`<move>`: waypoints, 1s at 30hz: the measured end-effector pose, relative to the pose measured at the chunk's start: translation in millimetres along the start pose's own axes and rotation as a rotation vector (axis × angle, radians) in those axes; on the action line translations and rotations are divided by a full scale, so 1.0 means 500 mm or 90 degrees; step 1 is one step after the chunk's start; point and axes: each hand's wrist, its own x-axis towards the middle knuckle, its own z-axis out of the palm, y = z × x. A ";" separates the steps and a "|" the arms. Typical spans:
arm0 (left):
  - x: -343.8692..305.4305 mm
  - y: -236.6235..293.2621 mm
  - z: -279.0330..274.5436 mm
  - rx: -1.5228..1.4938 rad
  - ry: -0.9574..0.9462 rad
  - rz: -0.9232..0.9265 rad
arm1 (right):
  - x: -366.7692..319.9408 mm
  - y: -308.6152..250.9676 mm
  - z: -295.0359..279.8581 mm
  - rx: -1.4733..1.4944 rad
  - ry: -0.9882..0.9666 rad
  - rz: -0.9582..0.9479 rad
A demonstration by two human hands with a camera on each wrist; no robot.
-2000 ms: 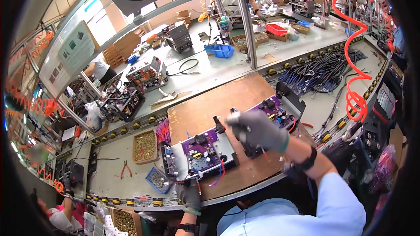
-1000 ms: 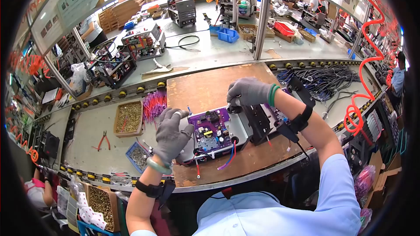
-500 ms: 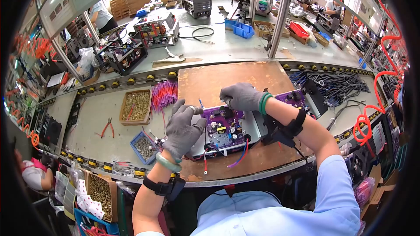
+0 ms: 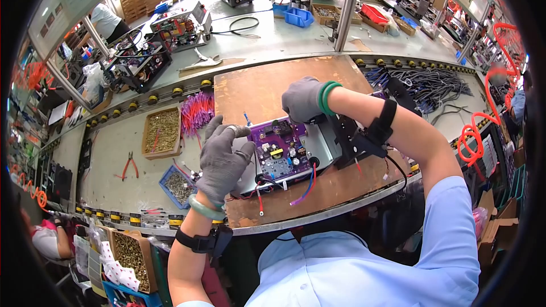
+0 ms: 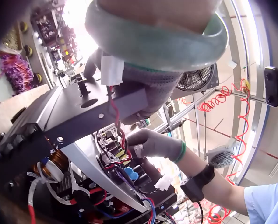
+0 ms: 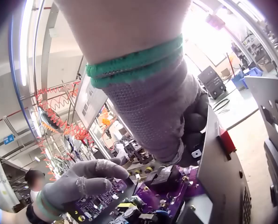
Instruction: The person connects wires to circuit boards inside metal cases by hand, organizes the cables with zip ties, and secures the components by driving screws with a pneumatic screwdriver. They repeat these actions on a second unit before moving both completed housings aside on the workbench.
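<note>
A metal chassis with a purple circuit board (image 4: 278, 150) sits on the brown worktop board. My gloved left hand (image 4: 222, 162) lies over its left end, index finger and thumb spread apart. In the left wrist view a black end panel (image 5: 78, 107) partly hides that hand. My gloved right hand (image 4: 304, 99) reaches over the far right corner of the circuit board with curled fingers. Seen from the right wrist, those fingers (image 6: 195, 123) are beside a dark panel (image 6: 218, 172); I cannot tell what they hold. Red and blue wires (image 4: 310, 185) hang from the chassis front.
Left stand a box of brass-coloured parts (image 4: 161, 132), a blue tray of small metal parts (image 4: 179, 186) and pliers (image 4: 129, 166). Pink and purple wires (image 4: 197, 113) lie behind. Dark cables (image 4: 435, 91) are heaped at right. A red coiled hose (image 4: 472, 139) hangs at far right.
My left hand has moved from the chassis front edge up over its left end. My right hand has moved left and curled down over the board's far corner. The head view has shifted.
</note>
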 end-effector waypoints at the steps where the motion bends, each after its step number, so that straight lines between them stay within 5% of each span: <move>1: -0.001 -0.001 0.001 -0.008 0.013 0.005 | 0.004 -0.001 -0.003 0.003 -0.003 0.001; 17: 0.007 0.001 0.000 -0.012 0.015 0.024 | 0.021 -0.025 0.000 0.044 -0.051 0.037; 21: 0.000 0.003 -0.005 0.036 0.011 0.056 | -0.009 -0.032 0.065 -0.032 0.126 0.002; 25: -0.032 0.065 -0.038 0.181 -0.026 0.293 | -0.124 -0.030 0.132 0.226 0.651 -0.177; 27: -0.074 0.111 -0.062 0.145 -0.243 0.344 | -0.199 -0.046 0.159 0.113 0.591 -0.299; 30: -0.138 0.122 -0.041 0.157 -0.316 0.345 | -0.253 -0.114 0.216 -0.022 0.478 -0.308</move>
